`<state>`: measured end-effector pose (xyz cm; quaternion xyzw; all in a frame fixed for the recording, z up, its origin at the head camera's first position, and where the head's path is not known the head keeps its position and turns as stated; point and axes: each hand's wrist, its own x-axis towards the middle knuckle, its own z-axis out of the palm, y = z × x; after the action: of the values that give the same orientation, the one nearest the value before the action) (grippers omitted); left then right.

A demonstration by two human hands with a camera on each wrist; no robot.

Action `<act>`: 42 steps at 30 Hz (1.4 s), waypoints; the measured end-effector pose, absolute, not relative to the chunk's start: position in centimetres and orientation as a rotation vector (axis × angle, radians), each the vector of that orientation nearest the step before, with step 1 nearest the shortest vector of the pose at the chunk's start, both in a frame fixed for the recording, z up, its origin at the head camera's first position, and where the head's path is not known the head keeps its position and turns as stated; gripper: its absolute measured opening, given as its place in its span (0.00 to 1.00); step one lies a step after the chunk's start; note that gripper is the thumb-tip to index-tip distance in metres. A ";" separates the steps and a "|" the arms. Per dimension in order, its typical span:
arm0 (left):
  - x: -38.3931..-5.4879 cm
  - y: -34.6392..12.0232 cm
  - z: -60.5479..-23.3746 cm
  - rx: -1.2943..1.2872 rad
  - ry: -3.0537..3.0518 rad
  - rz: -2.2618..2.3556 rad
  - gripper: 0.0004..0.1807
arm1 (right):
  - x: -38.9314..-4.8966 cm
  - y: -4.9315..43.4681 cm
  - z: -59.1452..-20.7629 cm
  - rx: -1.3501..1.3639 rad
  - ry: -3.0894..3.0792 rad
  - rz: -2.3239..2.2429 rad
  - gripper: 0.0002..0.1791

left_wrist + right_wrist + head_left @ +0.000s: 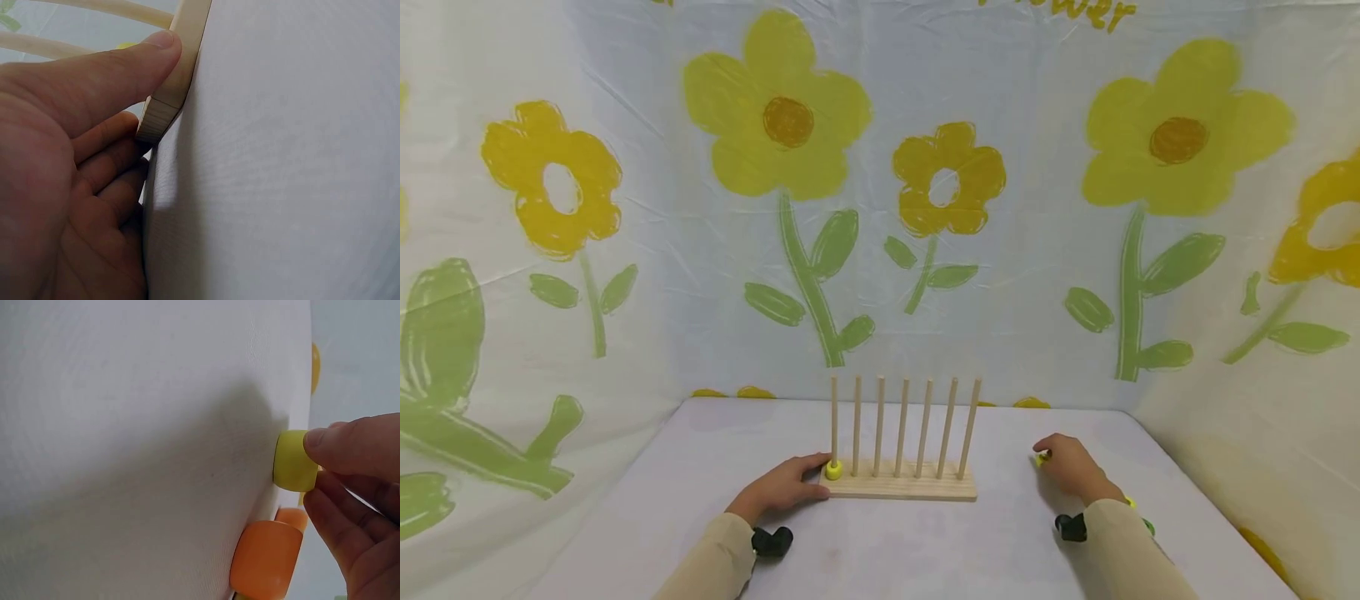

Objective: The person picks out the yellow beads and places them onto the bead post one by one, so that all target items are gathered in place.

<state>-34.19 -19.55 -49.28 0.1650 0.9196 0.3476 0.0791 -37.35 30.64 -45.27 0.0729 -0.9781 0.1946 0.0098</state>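
Head view | pale wooden seven-peg rack (898,488), lower centre of frame, gripped at left end by left hand (784,483) | right wrist view: yellow barrel-shaped bead (292,462), centre right, pinched by right hand (1070,468)

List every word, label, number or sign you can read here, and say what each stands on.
"wer": yellow lettering on the back cloth, its start cut by the picture's top edge; likely "Flower".
Second yellow scrap, further left: too cut off to read.
None seen on the rack or beads.
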 end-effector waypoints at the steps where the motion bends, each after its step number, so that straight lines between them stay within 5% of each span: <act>1: -34.2 -19.4 -49.2 0.495 2.750 1.038 0.41 | -37.3 30.6 -45.2 0.211 -3.061 0.619 0.16; 42: -34.0 -19.4 -49.0 0.496 2.746 1.046 0.40 | -36.8 28.8 -45.2 0.290 -3.032 0.591 0.17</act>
<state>-34.04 -19.36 -48.98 0.1659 0.9185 0.3497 0.0806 -36.82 28.83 -45.20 0.0934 -0.9770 0.1905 0.0194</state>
